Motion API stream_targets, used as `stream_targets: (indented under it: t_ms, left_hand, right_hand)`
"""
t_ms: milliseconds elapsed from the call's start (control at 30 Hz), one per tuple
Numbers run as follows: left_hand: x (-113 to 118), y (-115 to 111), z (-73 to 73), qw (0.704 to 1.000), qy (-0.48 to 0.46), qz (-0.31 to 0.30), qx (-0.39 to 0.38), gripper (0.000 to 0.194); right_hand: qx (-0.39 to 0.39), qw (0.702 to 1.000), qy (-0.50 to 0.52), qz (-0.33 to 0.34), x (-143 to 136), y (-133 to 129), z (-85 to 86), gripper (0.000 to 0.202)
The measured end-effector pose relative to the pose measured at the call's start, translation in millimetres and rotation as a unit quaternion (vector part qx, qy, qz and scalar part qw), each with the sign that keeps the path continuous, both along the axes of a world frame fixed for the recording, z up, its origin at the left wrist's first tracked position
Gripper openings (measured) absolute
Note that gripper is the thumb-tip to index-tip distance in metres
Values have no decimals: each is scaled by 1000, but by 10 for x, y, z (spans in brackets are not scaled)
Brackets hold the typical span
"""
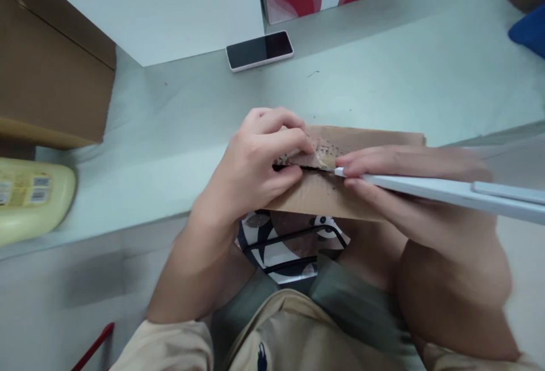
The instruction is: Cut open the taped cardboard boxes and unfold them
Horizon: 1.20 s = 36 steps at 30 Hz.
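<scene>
Cardboard at near edge of bench, left hand in a pinching grip beside the slit, right hand pinching slim white tool; best keep tip shallow, clear of fingers.

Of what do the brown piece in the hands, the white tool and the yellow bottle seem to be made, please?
Brown piece: cardboard, it seems, matt, with a ragged dark slit in its brown face.
White tool: probably smooth plastic, by its even pale surface; painted metal is possible.
Yellow bottle: likely plastic with a soft sheen, by its rounded, moulded-looking shape.
</scene>
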<state>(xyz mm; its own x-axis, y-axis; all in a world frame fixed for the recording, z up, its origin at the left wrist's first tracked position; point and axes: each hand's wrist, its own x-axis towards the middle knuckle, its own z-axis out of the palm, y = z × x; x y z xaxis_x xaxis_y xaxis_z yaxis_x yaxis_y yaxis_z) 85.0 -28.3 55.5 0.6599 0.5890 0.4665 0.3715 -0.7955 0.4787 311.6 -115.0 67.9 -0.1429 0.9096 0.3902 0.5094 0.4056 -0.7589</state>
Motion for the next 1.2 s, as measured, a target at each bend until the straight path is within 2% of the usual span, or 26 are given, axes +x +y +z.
stream_targets:
  t_ms: [233, 400, 500, 667, 900, 1067, 1200]
  left_hand:
    - [3, -24, 16, 999, 27, 23, -33, 23]
    - [4, -23, 11, 999, 23, 20, -23, 24]
    - [6, -20, 15, 999, 12, 17, -24, 24]
    - [14, -22, 22, 998, 33, 31, -38, 24]
    - [10, -21, 21, 999, 12, 19, -24, 22]
    - [7, -14, 1, 1000, -2, 9, -11, 25]
    - [9, -12, -10, 1000, -3, 9, -10, 24]
  right_hand:
    - [-3, 998, 55, -37, 0, -51, 53, 21]
    - [-9, 1000, 11, -1, -8, -12, 1, 18]
    - [6, 1000, 23, 2, -1, -18, 2, 21]
    - [4, 998, 61, -28, 10, -44, 35, 22]
    - [-39, 998, -14, -48, -23, 2, -1, 7]
    - [-41, 992, 33, -117, -53, 7, 1, 5]
    - [-35, 992, 37, -112, -53, -11, -13, 5]
